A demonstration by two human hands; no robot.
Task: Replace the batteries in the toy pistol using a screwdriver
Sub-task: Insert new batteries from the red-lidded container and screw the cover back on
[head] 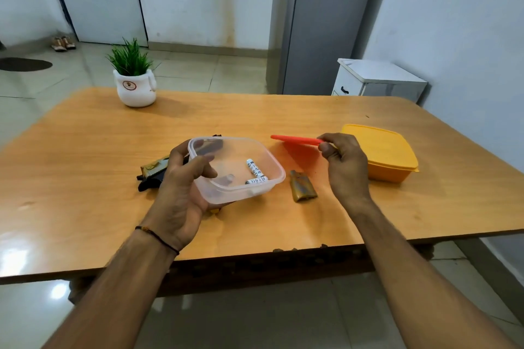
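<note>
Left grip [181, 193] curls round the near-left wall of the clear tub [256, 190], thumb over its rim, holding it tilted above the bench [85, 164]. Two white batteries [255, 168] lie inside, toward its 4 o'clock corner. Right grip [344, 167] pinches the red lid [295, 139] by one edge, up off the bench at the tub's 2 o'clock. At the tub's 9 o'clock the toy pistol [154, 170] lies on the bench, partly hidden. A bronze cover piece [302, 190] rests at 3 o'clock, and a closed yellow box [380, 150] sits beyond it.
</note>
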